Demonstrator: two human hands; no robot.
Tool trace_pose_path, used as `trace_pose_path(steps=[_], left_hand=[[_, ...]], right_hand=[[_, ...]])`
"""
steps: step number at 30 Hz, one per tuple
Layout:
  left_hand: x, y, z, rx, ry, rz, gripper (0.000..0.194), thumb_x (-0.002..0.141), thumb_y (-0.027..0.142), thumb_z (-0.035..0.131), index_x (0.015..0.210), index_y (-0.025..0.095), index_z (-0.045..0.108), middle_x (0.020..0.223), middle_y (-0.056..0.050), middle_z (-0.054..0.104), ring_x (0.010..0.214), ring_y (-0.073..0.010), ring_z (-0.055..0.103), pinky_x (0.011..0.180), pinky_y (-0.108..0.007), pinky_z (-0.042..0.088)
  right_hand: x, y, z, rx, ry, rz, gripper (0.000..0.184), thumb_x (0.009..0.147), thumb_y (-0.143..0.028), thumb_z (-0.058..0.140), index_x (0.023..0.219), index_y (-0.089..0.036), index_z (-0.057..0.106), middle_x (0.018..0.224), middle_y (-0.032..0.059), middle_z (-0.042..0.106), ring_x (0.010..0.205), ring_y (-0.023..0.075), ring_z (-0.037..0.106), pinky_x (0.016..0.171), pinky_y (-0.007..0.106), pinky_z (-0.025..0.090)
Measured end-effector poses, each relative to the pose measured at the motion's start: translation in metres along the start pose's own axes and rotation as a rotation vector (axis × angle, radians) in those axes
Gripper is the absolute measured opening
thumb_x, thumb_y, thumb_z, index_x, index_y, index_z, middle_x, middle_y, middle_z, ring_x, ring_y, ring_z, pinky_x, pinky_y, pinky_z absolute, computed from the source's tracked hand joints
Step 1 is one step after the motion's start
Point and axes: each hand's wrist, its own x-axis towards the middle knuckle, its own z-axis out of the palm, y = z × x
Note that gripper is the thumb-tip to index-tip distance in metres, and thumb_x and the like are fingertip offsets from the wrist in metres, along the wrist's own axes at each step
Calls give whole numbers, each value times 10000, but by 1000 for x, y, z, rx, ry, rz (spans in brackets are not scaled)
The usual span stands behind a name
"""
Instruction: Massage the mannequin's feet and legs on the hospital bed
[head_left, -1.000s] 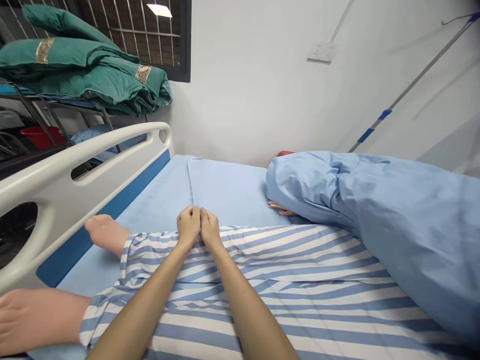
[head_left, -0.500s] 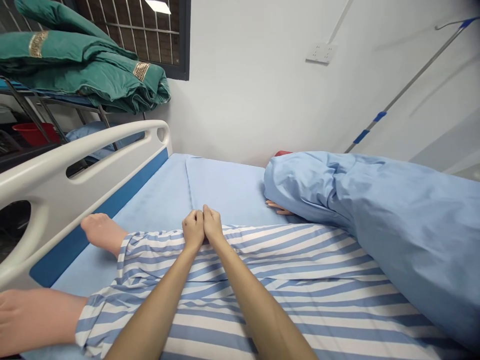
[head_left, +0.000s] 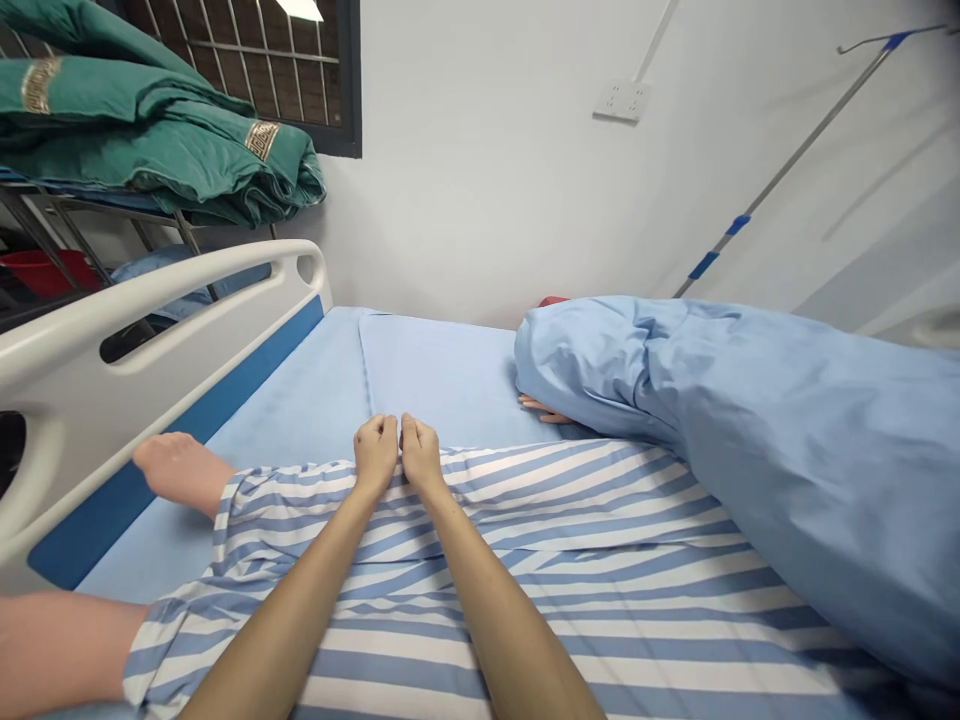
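My left hand (head_left: 376, 452) and my right hand (head_left: 421, 455) are both closed, thumbs side by side with a narrow gap between them. They rest over the far leg of blue-and-white striped trousers (head_left: 547, 480), at its far edge near the light blue sheet (head_left: 442, 365). Whatever the curled fingers hold, if anything, is hidden beneath them. The trousers are on a figure lying on the bed, with one bare foot (head_left: 180, 470) past the far cuff and another (head_left: 67, 645) nearer me. At the right, a blue cover (head_left: 750, 400) lies bunched over the upper part, with fingertips (head_left: 544, 408) showing under its edge.
A white bed end board (head_left: 217, 300) with a blue strip stands at the left. Beyond it are folded green quilts (head_left: 165, 150) on a metal rack and a red bucket (head_left: 52, 272). A pole with blue clamps (head_left: 780, 180) leans in view at the right, near the wall.
My fists have come slightly apart, from touching to a small gap. The whole view has shifted a little, so the bed and room sit further left.
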Motion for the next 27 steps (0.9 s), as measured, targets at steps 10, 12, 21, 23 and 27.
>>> trace_pose_path(steps=[10,12,21,23,27], left_hand=[[-19,6,22,61,17,-4,325,788,307,404,497,192,319,456,51,340,494,-95,316,518,-243,242],[-19,4,21,64,18,6,327,793,305,399,498,193,315,455,51,340,491,-96,314,516,-244,237],[-18,2,23,125,1,36,330,800,299,394,493,191,342,467,46,369,498,-97,322,519,-245,226],[-19,0,23,127,7,49,327,797,292,396,494,189,330,465,49,353,499,-95,316,523,-242,229],[-19,3,23,131,-7,56,324,786,281,403,490,185,310,455,52,325,495,-92,307,518,-241,225]], right_hand=[[8,11,-6,226,77,109,377,820,-469,378,558,-206,315,491,-53,322,500,91,315,473,223,300],[8,7,-7,191,67,119,372,824,-455,369,552,-206,319,486,-52,329,494,93,317,475,225,299],[8,-8,-37,-176,-29,-126,423,868,-435,322,518,-197,334,477,-49,335,485,93,305,495,233,246],[6,1,-39,-137,-38,-84,428,868,-446,320,522,-195,336,481,-50,330,489,91,309,494,228,254],[4,12,-40,-46,-13,-25,436,866,-465,317,529,-191,345,488,-50,329,494,89,311,492,222,271]])
